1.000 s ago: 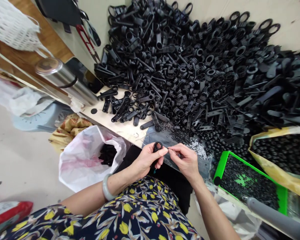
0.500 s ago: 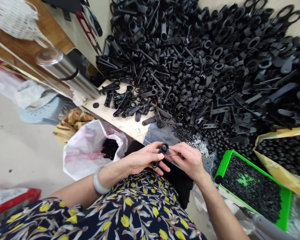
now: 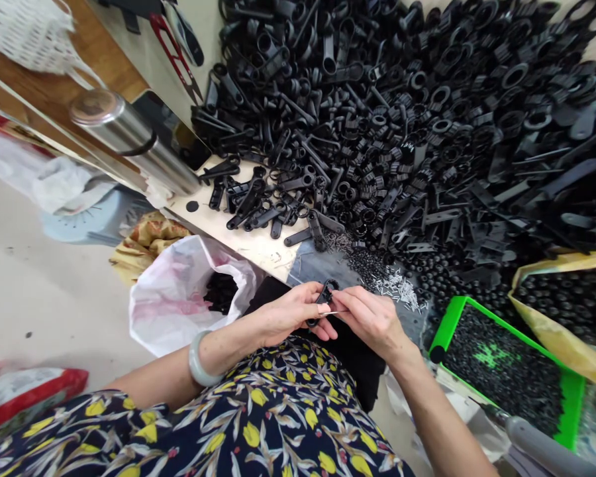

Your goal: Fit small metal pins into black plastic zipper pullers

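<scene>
My left hand (image 3: 298, 313) grips a black plastic part (image 3: 329, 287) with a ring at its upper end, held over my lap near the table edge. Close against its right side, my right hand (image 3: 370, 317) has its fingers pinched around a thin metal tool (image 3: 334, 313), whose shaft points left across the black part. The fingertips of both hands nearly meet at the ring. Whether a small piece is also between the right fingertips is hidden.
Heaped black parts (image 3: 357, 132) cover the table. Silver pins (image 3: 397, 289) lie near its front edge. A green tray (image 3: 573, 411) and yellow bag (image 3: 551, 265) stand right. At left are a steel flask (image 3: 134, 142), red-handled scissors (image 3: 169, 46) and a white bag (image 3: 166, 301).
My right fingers have moved slightly left, closer over the ring. The thin tool's shaft now reaches further left, across the black part. The camera view has shifted slightly.
</scene>
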`<state>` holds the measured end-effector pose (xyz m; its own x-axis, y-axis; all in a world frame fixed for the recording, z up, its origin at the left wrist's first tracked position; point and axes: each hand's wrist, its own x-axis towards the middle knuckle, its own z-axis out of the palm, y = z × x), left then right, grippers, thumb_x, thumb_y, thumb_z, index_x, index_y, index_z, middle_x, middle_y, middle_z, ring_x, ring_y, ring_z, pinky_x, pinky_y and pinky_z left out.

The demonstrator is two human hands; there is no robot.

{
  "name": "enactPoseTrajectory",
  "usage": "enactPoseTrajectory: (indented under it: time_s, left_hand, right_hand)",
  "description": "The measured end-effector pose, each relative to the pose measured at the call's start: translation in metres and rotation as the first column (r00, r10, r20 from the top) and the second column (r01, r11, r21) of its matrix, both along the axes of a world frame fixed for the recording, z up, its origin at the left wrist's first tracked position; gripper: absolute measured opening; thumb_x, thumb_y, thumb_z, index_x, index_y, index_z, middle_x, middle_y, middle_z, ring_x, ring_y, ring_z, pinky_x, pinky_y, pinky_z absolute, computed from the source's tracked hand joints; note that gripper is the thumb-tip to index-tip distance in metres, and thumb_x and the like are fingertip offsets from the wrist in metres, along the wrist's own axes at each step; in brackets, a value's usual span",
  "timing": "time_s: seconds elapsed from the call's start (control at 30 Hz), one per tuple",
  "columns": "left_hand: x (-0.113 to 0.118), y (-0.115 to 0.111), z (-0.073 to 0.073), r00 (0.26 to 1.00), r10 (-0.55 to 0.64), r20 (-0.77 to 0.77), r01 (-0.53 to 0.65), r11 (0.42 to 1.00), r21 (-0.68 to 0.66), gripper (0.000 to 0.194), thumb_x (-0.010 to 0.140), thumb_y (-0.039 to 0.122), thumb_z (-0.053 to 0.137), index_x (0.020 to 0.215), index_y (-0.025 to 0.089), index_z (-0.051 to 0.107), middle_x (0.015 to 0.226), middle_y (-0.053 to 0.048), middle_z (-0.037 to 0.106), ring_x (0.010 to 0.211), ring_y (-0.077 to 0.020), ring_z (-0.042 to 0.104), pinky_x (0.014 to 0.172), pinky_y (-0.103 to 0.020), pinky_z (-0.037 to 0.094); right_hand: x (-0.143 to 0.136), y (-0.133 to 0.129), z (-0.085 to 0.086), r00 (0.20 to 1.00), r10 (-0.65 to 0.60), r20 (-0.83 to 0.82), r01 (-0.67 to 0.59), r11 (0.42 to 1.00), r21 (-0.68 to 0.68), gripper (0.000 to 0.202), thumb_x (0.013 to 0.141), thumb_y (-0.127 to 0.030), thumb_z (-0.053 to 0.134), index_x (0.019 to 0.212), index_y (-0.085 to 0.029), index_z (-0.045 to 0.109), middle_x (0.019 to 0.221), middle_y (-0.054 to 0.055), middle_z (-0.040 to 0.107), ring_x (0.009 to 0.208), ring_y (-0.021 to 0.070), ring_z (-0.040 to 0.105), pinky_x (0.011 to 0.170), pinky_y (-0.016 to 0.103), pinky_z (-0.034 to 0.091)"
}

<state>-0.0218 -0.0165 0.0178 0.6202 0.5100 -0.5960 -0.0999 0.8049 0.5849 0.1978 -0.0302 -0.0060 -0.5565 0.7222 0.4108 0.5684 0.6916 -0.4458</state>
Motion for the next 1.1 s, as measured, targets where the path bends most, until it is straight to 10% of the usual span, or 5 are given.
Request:
enactPoseTrajectory:
  time_s: [0.9, 1.1]
  left_hand:
    - [0.007, -0.004, -0.017, 0.977, -0.024, -0.212, 0.099, 0.931, 0.351, 0.027, 0.098, 0.045, 0.056, 0.098, 0.019, 0.049, 0.064, 0.007, 0.055, 0.044, -0.0072, 0.053, 0.046, -0.020, 0.033]
    - [0.006, -0.004, -0.023, 0.988, 0.006, -0.155, 0.056, 0.920, 0.388, 0.033, 0.097, 0.051, 0.057, 0.097, 0.019, 0.048, 0.082, -0.001, 0.067, 0.043, -0.0037, 0.045, 0.045, -0.020, 0.029]
  right_hand:
    - [-0.007, 0.004, -0.002, 0.987, -0.011, -0.161, -0.031, 0.966, -0.258, 0.011, 0.099, -0.012, 0.057, 0.096, -0.018, 0.065, 0.082, 0.002, 0.067, 0.068, 0.0102, 0.060, 0.061, 0.021, 0.048]
    - [-0.010, 0.002, -0.002, 0.992, -0.064, -0.113, 0.038, 0.973, -0.227, 0.014, 0.102, -0.014, 0.054, 0.102, -0.018, 0.068, 0.089, 0.004, 0.071, 0.074, 0.0112, 0.066, 0.064, 0.021, 0.051]
